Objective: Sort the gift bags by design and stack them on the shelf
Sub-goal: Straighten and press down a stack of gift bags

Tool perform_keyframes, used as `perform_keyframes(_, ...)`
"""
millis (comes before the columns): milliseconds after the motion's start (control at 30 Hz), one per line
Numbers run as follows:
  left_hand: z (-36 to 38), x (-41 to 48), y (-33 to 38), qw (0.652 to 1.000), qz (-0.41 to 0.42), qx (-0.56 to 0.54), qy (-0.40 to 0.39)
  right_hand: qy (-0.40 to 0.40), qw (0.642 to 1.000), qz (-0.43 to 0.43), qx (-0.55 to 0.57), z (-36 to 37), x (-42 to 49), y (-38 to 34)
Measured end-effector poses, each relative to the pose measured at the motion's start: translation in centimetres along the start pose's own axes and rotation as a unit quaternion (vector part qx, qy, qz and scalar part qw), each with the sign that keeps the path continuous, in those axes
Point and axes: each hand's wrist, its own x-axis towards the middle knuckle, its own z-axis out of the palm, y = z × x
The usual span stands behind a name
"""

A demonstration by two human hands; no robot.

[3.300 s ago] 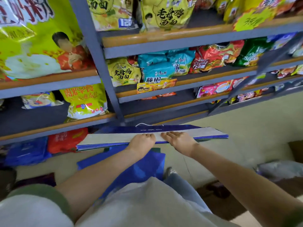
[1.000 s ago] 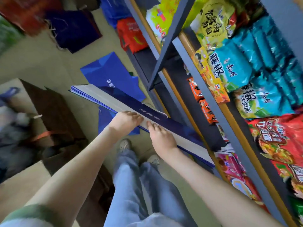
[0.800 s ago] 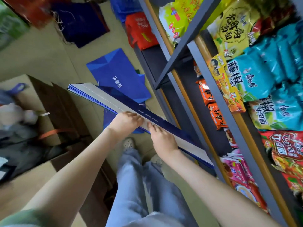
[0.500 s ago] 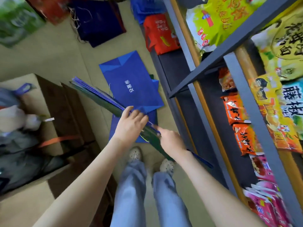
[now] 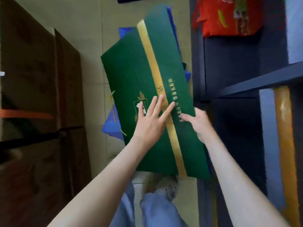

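A flat green gift bag [image 5: 131,76] with a gold stripe and gold lettering faces me, held in the air over the floor. My left hand [image 5: 151,120] lies on its face with straight, spread fingers. My right hand [image 5: 197,123] grips its right edge, thumb on the front. Blue gift bags [image 5: 113,125] peek out behind and below it, some lying on the floor. A red gift bag [image 5: 229,17] sits on the low shelf at the upper right.
The dark metal shelf frame [image 5: 246,82] runs along the right, with an orange-edged board [image 5: 285,145]. Brown cardboard boxes [image 5: 41,112] stand on the left. My legs in jeans and shoes [image 5: 155,202] are below on the pale floor.
The stack has turned from edge-on to showing its green face. My left hand went from holding the edge to lying flat on the front. My view has tilted down toward the floor.
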Motion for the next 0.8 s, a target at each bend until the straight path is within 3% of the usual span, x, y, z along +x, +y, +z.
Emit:
perform_keyframes(167, 8.6, 1.7, -2.8, 0.995, -0.041, -0.024, -0.087, 0.021, 0.996, 0.04, 0.077, 1.0, 7.8, 5.1)
perform_keyframes(300, 15.6, 1.3, -6.5, 0.974, -0.109, -0.036, -0.194, 0.06, 0.994, 0.054, 0.075, 0.0, 12.6, 10.0)
perform_keyframes(500, 24.1, 0.9, -10.3, 0.959, -0.131, -0.032, -0.247, 0.122, 0.98, -0.01, -0.154, 0.9, 17.7, 15.8)
perform_keyframes(633, 27.0, 0.6, -11.4, 0.971, -0.13, 0.016, -0.199, 0.112, 0.955, -0.057, -0.27, 3.2, 18.8, 18.8)
perform_keyframes(700, 27.3, 0.0, -12.2, 0.979, -0.135, 0.032, -0.151, 0.089, 0.952, -0.037, -0.292, 4.0, 18.8, 19.9)
perform_keyframes(800, 27.3, -1.1, -14.0, 0.973, -0.214, -0.007, -0.086, 0.057, 0.96, -0.006, -0.275, 4.8, 18.8, 21.4)
